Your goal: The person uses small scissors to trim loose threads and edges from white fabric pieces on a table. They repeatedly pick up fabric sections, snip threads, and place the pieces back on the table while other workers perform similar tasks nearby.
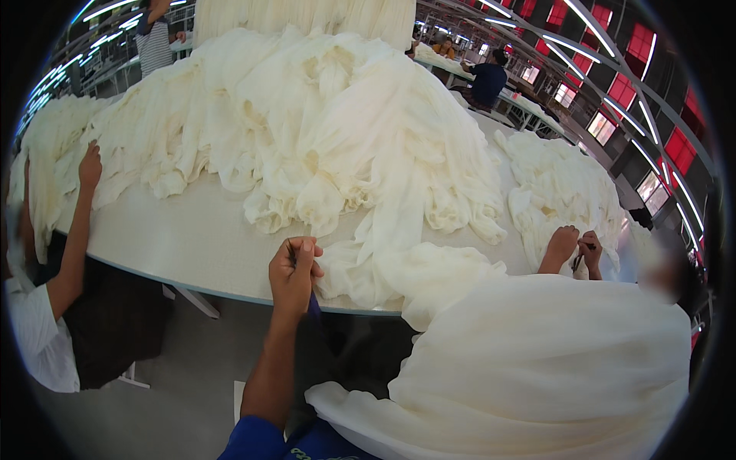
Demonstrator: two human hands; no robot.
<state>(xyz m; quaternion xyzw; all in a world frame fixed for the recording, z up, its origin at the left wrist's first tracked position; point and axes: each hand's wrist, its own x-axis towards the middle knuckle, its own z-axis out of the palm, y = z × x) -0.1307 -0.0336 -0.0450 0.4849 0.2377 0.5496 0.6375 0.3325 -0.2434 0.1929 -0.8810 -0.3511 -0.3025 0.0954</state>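
Note:
My left hand (296, 273) is above the near table edge, thumb pressed against curled fingers. A small dark object (295, 253) shows inside the grip; its kind is unclear. Just right of this hand lies a bunched end of sheer cream fabric (351, 276). A broad sheet of the same fabric (546, 351) hangs across my right side and lap, joined to the bunched part on the table. My right hand is out of view, and the raised sheet covers that side.
A large heap of cream fabric (345, 115) covers the back of the pale table (172, 224). A smaller pile (563, 184) lies at right, near a co-worker's hands (569, 250). At left, another co-worker's hand (90, 164) touches the heap. People sit at tables beyond.

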